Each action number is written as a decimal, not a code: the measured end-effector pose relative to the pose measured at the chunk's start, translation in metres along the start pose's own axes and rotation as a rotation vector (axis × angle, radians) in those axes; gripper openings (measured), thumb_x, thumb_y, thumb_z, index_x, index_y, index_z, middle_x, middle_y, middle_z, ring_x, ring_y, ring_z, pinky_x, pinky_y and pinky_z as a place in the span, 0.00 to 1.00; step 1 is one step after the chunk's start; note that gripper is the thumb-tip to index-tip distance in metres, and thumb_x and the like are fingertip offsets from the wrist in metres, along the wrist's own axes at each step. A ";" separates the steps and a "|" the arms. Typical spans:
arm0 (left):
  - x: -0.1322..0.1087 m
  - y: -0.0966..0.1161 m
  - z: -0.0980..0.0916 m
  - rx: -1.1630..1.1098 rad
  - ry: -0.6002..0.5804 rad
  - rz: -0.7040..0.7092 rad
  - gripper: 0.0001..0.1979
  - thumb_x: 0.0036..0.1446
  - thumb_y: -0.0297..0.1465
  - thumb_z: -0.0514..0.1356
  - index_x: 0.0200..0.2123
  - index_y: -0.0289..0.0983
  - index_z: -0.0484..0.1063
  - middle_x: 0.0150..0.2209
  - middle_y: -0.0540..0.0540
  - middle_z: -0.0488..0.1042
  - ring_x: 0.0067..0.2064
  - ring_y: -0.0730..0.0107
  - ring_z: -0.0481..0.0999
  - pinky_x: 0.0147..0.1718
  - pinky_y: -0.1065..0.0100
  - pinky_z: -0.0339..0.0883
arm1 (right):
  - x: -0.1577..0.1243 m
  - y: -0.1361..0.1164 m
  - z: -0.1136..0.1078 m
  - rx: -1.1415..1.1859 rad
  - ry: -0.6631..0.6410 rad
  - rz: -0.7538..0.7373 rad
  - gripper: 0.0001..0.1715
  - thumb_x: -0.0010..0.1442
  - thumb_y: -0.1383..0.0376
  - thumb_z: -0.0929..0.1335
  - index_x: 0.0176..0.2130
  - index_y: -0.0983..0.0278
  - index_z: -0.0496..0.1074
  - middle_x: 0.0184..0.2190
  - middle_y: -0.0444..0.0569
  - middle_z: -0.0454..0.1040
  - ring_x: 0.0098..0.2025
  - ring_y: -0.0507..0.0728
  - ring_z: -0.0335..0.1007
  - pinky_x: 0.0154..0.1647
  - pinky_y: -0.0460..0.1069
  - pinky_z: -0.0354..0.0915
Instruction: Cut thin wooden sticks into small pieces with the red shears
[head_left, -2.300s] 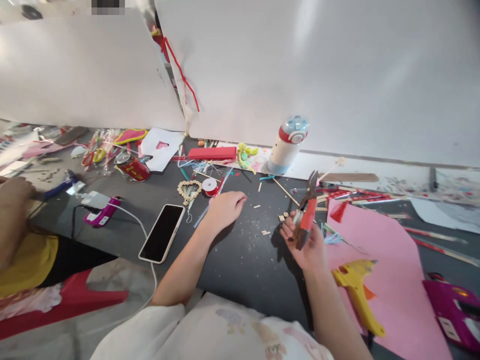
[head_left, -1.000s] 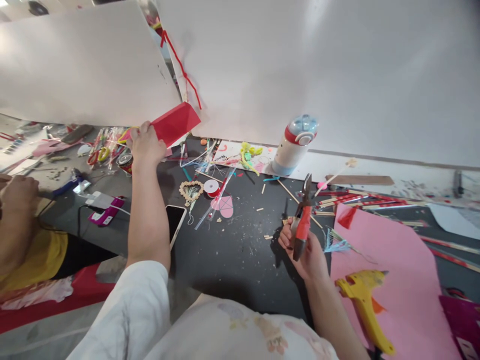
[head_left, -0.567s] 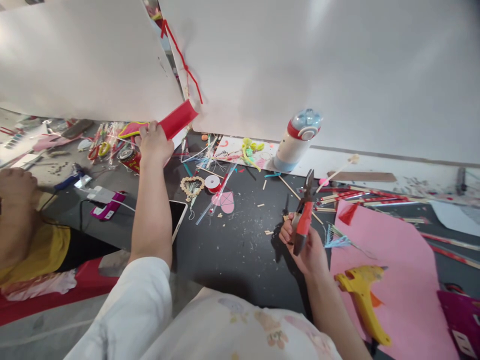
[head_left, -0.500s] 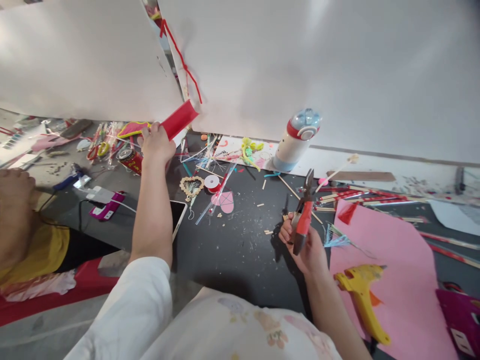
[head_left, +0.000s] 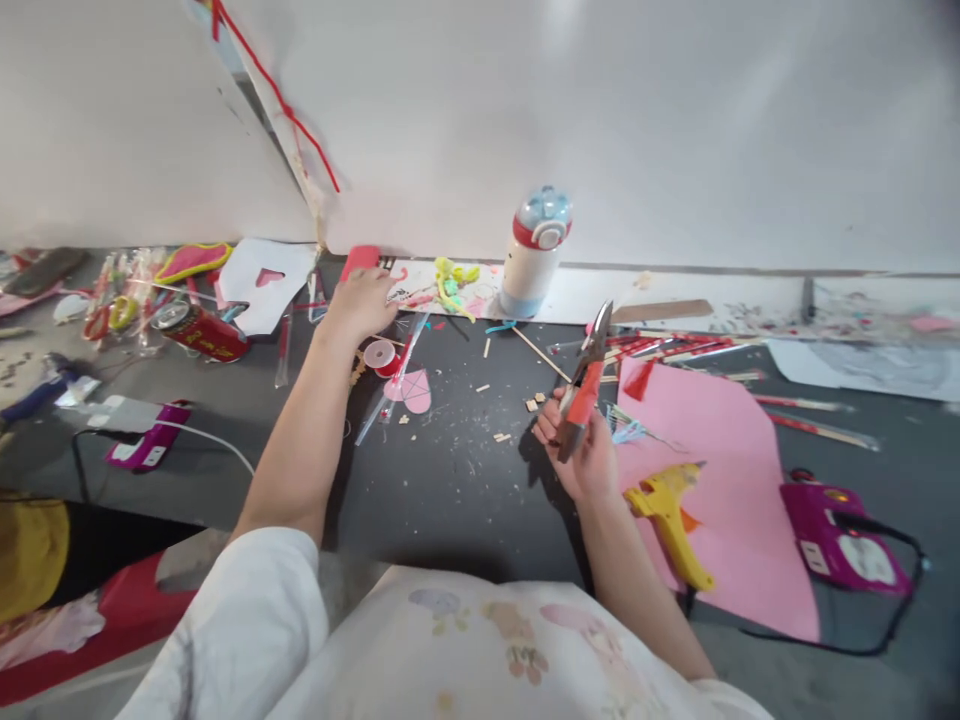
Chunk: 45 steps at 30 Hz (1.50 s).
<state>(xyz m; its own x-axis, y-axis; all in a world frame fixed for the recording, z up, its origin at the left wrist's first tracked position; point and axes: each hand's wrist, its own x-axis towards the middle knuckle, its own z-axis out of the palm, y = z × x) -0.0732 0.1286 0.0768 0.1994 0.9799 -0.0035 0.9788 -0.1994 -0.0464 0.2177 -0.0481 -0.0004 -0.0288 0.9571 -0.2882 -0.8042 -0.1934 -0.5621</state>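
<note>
My left hand (head_left: pixel 365 303) reaches to the back of the table, palm down with its fingers spread. Just beyond it lies a red strip (head_left: pixel 361 258), its near part hidden under the hand. In my right hand (head_left: pixel 589 455) is a pair of pliers (head_left: pixel 581 395) with red and dark handles, jaws pointing up and away. Between the hands lie a spool of red ribbon (head_left: pixel 382 358), a pink paper heart (head_left: pixel 416 391) and small wooden bits (head_left: pixel 534 402).
A bottle (head_left: pixel 535 255) stands at the back against the white board. On the right, a yellow glue gun (head_left: pixel 671 520) lies on pink paper (head_left: pixel 739 480), beside a purple box (head_left: pixel 844 540) with a cable. A red can (head_left: pixel 199 332) and a purple device (head_left: pixel 154 440) are on the left.
My left hand has lowered the red strip from a raised, slanted position to the table's back edge. The view has turned right. My right hand still holds the pliers.
</note>
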 end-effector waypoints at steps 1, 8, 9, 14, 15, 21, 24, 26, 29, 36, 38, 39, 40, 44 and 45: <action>0.001 0.010 0.001 -0.003 -0.002 0.045 0.23 0.63 0.33 0.51 0.58 0.32 0.71 0.61 0.36 0.68 0.62 0.46 0.64 0.59 0.49 0.63 | 0.000 -0.001 0.000 0.019 0.012 -0.017 0.10 0.61 0.60 0.65 0.36 0.63 0.72 0.23 0.42 0.60 0.23 0.48 0.56 0.25 0.43 0.59; 0.002 0.069 0.015 0.008 0.043 0.245 0.19 0.64 0.32 0.50 0.52 0.35 0.75 0.52 0.36 0.72 0.58 0.49 0.66 0.57 0.52 0.63 | 0.003 -0.008 0.000 0.101 0.072 -0.120 0.09 0.62 0.60 0.63 0.36 0.62 0.70 0.22 0.40 0.57 0.22 0.48 0.54 0.23 0.43 0.58; 0.001 0.075 0.018 0.003 0.053 0.268 0.19 0.64 0.31 0.50 0.51 0.35 0.76 0.52 0.36 0.71 0.59 0.49 0.65 0.57 0.51 0.62 | 0.003 -0.009 0.001 0.100 0.077 -0.123 0.09 0.62 0.60 0.63 0.36 0.62 0.69 0.22 0.40 0.57 0.22 0.49 0.54 0.23 0.43 0.58; -0.004 0.099 0.031 -0.017 0.062 0.331 0.17 0.61 0.28 0.52 0.49 0.37 0.77 0.56 0.34 0.67 0.64 0.44 0.59 0.59 0.45 0.58 | 0.002 -0.009 0.003 0.111 0.111 -0.158 0.09 0.62 0.59 0.63 0.35 0.61 0.68 0.22 0.40 0.58 0.22 0.49 0.55 0.24 0.43 0.58; -0.005 0.103 0.033 -0.017 0.056 0.338 0.17 0.61 0.28 0.52 0.49 0.37 0.77 0.57 0.34 0.67 0.64 0.44 0.59 0.59 0.44 0.58 | 0.002 -0.009 0.003 0.110 0.121 -0.175 0.09 0.62 0.59 0.63 0.35 0.61 0.67 0.22 0.40 0.57 0.22 0.49 0.55 0.24 0.43 0.58; -0.014 0.126 0.033 -0.010 0.052 0.392 0.17 0.62 0.29 0.53 0.50 0.36 0.76 0.59 0.33 0.66 0.65 0.45 0.57 0.59 0.46 0.57 | 0.001 -0.015 0.005 0.141 0.215 -0.288 0.09 0.64 0.58 0.61 0.35 0.60 0.65 0.22 0.39 0.55 0.22 0.49 0.53 0.23 0.44 0.57; -0.022 0.142 0.031 -0.007 0.048 0.436 0.17 0.63 0.29 0.52 0.50 0.36 0.76 0.56 0.34 0.69 0.64 0.47 0.60 0.58 0.48 0.59 | -0.001 -0.022 0.008 0.213 0.256 -0.370 0.11 0.66 0.62 0.57 0.34 0.60 0.64 0.23 0.40 0.55 0.22 0.49 0.53 0.24 0.43 0.57; -0.031 0.157 0.030 -0.009 0.001 0.491 0.17 0.64 0.29 0.51 0.50 0.36 0.76 0.52 0.36 0.72 0.59 0.49 0.65 0.55 0.51 0.62 | -0.004 -0.029 0.009 0.236 0.269 -0.427 0.11 0.66 0.63 0.56 0.34 0.59 0.63 0.23 0.40 0.55 0.22 0.49 0.53 0.25 0.44 0.58; -0.052 0.185 0.032 -0.031 -0.114 0.608 0.17 0.65 0.30 0.49 0.48 0.35 0.76 0.45 0.38 0.76 0.51 0.54 0.71 0.48 0.57 0.66 | -0.012 -0.041 0.012 0.207 0.269 -0.507 0.11 0.66 0.61 0.57 0.34 0.58 0.63 0.24 0.41 0.55 0.23 0.50 0.53 0.25 0.45 0.60; -0.112 0.235 0.041 -0.103 -0.248 0.767 0.16 0.67 0.31 0.48 0.43 0.36 0.75 0.41 0.40 0.79 0.46 0.57 0.77 0.40 0.62 0.68 | -0.043 -0.074 0.009 0.064 0.334 -0.668 0.16 0.66 0.54 0.57 0.34 0.58 0.65 0.26 0.42 0.55 0.24 0.52 0.55 0.26 0.47 0.62; -0.126 0.242 0.039 -0.114 -0.280 0.762 0.16 0.67 0.31 0.48 0.44 0.37 0.75 0.41 0.40 0.79 0.44 0.57 0.79 0.37 0.62 0.68 | -0.055 -0.082 0.002 0.090 0.311 -0.686 0.15 0.66 0.56 0.57 0.34 0.59 0.66 0.26 0.41 0.55 0.24 0.50 0.55 0.26 0.46 0.62; -0.132 0.244 0.038 -0.117 -0.297 0.765 0.16 0.67 0.31 0.48 0.43 0.37 0.75 0.41 0.41 0.80 0.43 0.57 0.80 0.36 0.63 0.68 | -0.061 -0.086 -0.003 0.105 0.300 -0.687 0.15 0.66 0.58 0.57 0.33 0.59 0.66 0.26 0.41 0.55 0.24 0.49 0.54 0.26 0.45 0.61; -0.139 0.246 0.037 -0.118 -0.312 0.770 0.15 0.67 0.31 0.48 0.43 0.38 0.75 0.40 0.41 0.80 0.43 0.57 0.80 0.35 0.63 0.68 | -0.068 -0.089 -0.008 0.108 0.298 -0.689 0.15 0.66 0.58 0.57 0.33 0.60 0.66 0.25 0.41 0.55 0.23 0.49 0.54 0.26 0.45 0.61; -0.166 0.255 0.036 -0.131 -0.344 0.799 0.14 0.67 0.32 0.48 0.41 0.38 0.74 0.40 0.42 0.80 0.43 0.59 0.81 0.35 0.64 0.68 | -0.094 -0.099 -0.028 0.051 0.315 -0.704 0.15 0.65 0.56 0.60 0.33 0.60 0.68 0.24 0.40 0.55 0.23 0.48 0.54 0.25 0.44 0.59; -0.173 0.257 0.037 -0.132 -0.343 0.802 0.14 0.67 0.32 0.48 0.41 0.38 0.74 0.40 0.42 0.80 0.42 0.59 0.81 0.34 0.64 0.68 | -0.101 -0.100 -0.032 0.068 0.315 -0.709 0.16 0.65 0.56 0.59 0.34 0.61 0.69 0.24 0.40 0.56 0.23 0.48 0.54 0.25 0.44 0.59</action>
<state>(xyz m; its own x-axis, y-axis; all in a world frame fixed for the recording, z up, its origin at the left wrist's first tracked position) 0.1421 -0.0919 0.0284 0.8249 0.4876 -0.2862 0.5511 -0.8064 0.2147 0.3201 -0.1321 0.0603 0.6676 0.7391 -0.0899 -0.6023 0.4651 -0.6487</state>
